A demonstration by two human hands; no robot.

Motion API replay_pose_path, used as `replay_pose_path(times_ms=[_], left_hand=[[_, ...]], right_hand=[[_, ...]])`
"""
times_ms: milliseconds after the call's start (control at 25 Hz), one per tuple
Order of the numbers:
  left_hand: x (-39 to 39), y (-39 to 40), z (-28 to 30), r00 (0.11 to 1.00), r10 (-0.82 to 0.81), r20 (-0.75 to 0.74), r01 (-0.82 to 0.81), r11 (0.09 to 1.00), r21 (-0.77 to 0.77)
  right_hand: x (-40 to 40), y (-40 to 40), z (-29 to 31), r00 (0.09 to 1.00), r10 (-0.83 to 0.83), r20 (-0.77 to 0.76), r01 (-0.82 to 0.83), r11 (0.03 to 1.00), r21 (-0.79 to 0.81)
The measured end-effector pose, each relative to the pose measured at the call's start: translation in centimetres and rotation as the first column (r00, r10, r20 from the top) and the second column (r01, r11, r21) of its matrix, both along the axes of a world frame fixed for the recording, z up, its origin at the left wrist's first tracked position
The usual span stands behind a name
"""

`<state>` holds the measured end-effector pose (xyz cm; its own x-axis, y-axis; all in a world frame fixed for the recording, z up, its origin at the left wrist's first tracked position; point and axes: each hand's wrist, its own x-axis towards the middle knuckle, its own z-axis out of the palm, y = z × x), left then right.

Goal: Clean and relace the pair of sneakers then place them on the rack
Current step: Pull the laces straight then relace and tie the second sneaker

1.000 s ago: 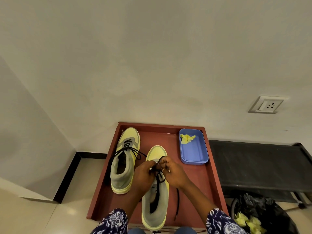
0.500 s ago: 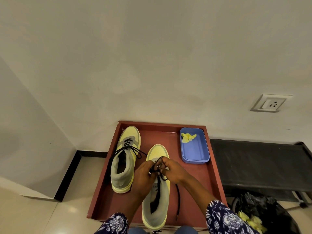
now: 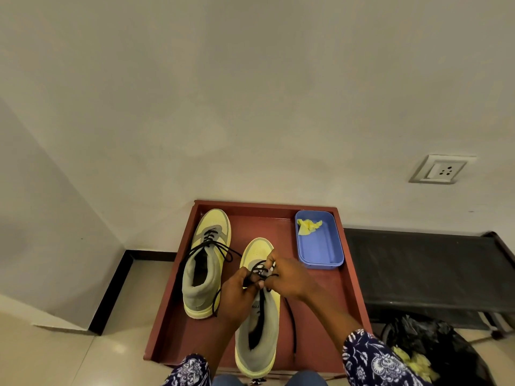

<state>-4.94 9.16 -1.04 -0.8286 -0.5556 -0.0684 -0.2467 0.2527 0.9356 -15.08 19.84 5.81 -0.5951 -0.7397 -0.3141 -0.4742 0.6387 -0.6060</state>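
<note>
Your left hand (image 3: 237,291) and right hand (image 3: 287,277) meet over the near sneaker (image 3: 257,316), which lies near the middle of the desk (image 3: 315,316) with its heel at the near edge and its toe pointing to the far edge. Both hands have their fingers curled and pinched on the black lace (image 3: 260,270) just behind the toe cap; each grip is closed on the lace, not apart. Compared with half a second ago, the hands stay at the same eyelets, but your left thumb has slid a little closer to the right fingers, and the loop between them looks tighter. One loose lace end (image 3: 291,327) trails along the right side of the sneaker toward the near edge, much as it did before; another strand hangs off your left wrist side.

The far sneaker (image 3: 206,263) has not moved: it lies by the left edge, toe near the far left corner, laced, with its bow spread across the tongue. The blue tray (image 3: 320,259) sits in the far right corner as before, with a crumpled yellow cloth (image 3: 308,226) at its far end. Off the right edge stands the dark rack (image 3: 432,274), and below it a black bag (image 3: 434,349) with yellow scraps.
</note>
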Motion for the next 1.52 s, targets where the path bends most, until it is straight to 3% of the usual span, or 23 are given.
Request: replay_pose_path(times_ms=[80,120,200,360,440,520,600,800,920,1040,1160,1400,1520], left_hand=[[0.0,-0.1,0.1,1.0,0.028,0.009,-0.028,0.999,0.032],[0.1,-0.2,0.2,0.999,0.037,0.007,-0.037,0.998,0.051],[0.3,-0.2,0.3,0.999,0.042,0.014,-0.043,0.996,0.074],[0.6,-0.2,0.5,0.997,0.07,0.026,-0.073,0.991,0.116],[0.7,-0.1,0.6,0.996,0.081,0.035,-0.085,0.988,0.132],[0.8,0.2,0.9,0.995,0.087,0.048,-0.093,0.987,0.13],[0.6,0.5,1.1,0.993,0.095,0.071,-0.103,0.989,0.106],[0.8,0.4,1.6,0.986,0.134,0.094,-0.148,0.976,0.158],[1.1,0.4,1.8,0.984,0.154,0.089,-0.172,0.948,0.268],[1.0,0.1,1.5,0.979,0.161,0.122,-0.186,0.955,0.231],[1.3,-0.2,1.2,0.972,0.172,0.162,-0.203,0.96,0.195],[2.1,-1.1,0.7,0.951,0.202,0.233,-0.241,0.958,0.154],[2.3,-1.7,0.5,0.941,0.175,0.29,-0.232,0.957,0.174]], right_hand=[[0.1,0.2,0.1,0.93,-0.018,-0.367,0.039,0.998,0.05],[0.0,0.3,0.1,0.883,-0.059,-0.465,0.076,0.997,0.018],[-0.1,0.7,0.1,0.843,-0.2,-0.499,0.172,0.98,-0.101],[0.0,1.9,0.2,0.797,-0.532,-0.284,0.466,0.842,-0.272],[0.0,2.2,0.7,0.72,-0.681,0.135,0.663,0.617,-0.424],[0.6,2.1,1.3,0.619,-0.646,0.447,0.779,0.433,-0.453],[1.3,1.8,1.7,0.622,-0.627,0.469,0.769,0.376,-0.517],[1.9,2.1,0.5,0.668,-0.713,0.215,0.658,0.431,-0.617],[2.4,3.0,-0.3,0.574,-0.76,0.304,0.762,0.359,-0.539],[2.6,4.1,-1.0,0.286,-0.706,0.648,0.95,0.121,-0.287],[2.5,5.2,-1.7,0.054,-0.602,0.797,0.997,-0.013,-0.078],[2.1,7.0,-3.4,-0.15,-0.539,0.829,0.989,-0.079,0.128],[2.7,7.4,-4.6,-0.201,-0.551,0.81,0.974,-0.024,0.226]])
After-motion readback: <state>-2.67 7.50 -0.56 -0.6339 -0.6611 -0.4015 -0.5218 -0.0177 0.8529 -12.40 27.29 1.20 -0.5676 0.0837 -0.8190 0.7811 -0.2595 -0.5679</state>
